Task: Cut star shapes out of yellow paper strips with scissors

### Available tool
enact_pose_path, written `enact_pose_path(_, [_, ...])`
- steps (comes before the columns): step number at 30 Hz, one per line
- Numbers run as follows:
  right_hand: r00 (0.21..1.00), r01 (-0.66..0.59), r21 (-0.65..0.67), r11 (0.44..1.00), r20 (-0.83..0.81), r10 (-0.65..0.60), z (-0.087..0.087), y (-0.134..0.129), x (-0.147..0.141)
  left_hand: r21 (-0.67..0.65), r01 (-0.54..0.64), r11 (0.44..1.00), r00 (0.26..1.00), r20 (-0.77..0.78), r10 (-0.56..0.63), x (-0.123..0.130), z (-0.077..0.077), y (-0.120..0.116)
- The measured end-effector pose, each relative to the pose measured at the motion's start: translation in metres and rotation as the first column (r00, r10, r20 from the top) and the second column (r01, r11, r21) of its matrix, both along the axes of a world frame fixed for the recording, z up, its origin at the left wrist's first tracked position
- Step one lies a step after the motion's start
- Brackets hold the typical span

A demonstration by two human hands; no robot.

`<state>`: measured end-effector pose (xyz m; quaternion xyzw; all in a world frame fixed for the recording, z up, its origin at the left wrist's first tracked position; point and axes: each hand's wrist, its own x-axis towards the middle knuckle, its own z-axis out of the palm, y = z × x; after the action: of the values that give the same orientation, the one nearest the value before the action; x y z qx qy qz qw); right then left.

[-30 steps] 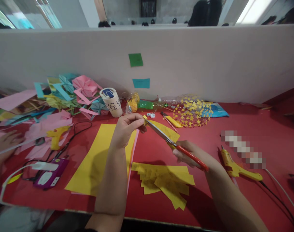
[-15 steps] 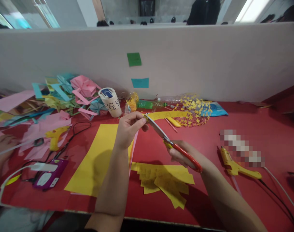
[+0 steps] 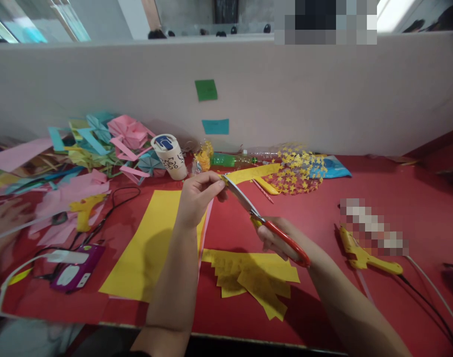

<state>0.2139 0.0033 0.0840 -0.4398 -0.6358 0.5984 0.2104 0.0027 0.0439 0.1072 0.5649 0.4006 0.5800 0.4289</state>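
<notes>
Pinched between the thumb and fingers of my left hand (image 3: 203, 198) is one end of a narrow yellow paper strip (image 3: 254, 172), which stretches away to the right. My right hand (image 3: 276, 237) grips a pair of scissors (image 3: 284, 238) by the red handles. Their blades look nearly closed, and the tips meet the strip right at my left fingertips. Below the scissors, several cut yellow paper pieces (image 3: 259, 270) lie fanned and overlapping on the red table. A large yellow sheet (image 3: 148, 248) rests under my left forearm, with pink paper beneath its edge.
Yellow glue guns lie right (image 3: 363, 258) and left (image 3: 85, 210). A purple power box (image 3: 77, 267) with cables sits left, beside another person's hand (image 3: 6, 218). Folded coloured paper (image 3: 125, 134), a white cup (image 3: 170, 156), a green bottle (image 3: 224, 159) and star-patterned wrap (image 3: 300, 168) line the wall.
The free end of the yellow strip has shifted left and slightly up. The scissor handles have dipped a little. At the left, the other person's hand has moved slightly.
</notes>
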Motion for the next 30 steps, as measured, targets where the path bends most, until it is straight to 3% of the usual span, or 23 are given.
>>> enact_pose_path(18, [0.998, 0.058, -0.004, 0.998, 0.025, -0.057, 0.0, -0.001, -0.002, -0.02, -0.038, 0.999, 0.999, 0.034, 0.039, 0.004, -0.001, 0.002])
enact_pose_path(22, [0.989, 0.15, 0.059, 0.987, 0.007, -0.151, 0.001, 0.001, -0.001, -0.055, -0.038, 0.998, 0.998, 0.038, 0.041, 0.005, -0.001, 0.002])
enact_pose_path(24, [0.966, 0.257, 0.162, 0.953, -0.018, -0.258, 0.003, 0.004, 0.001, -0.088, 0.003, 0.996, 0.998, 0.057, 0.002, 0.005, 0.0, 0.002])
enact_pose_path(27, [0.896, 0.439, 0.284, 0.852, -0.065, -0.44, 0.009, 0.012, 0.006, -0.143, 0.114, 0.983, 0.991, 0.086, -0.102, 0.007, 0.001, 0.002])
enact_pose_path(30, [0.822, 0.566, 0.309, 0.764, -0.144, -0.551, 0.015, 0.021, 0.009, -0.186, 0.229, 0.956, 0.972, 0.087, -0.216, 0.013, -0.001, 0.003])
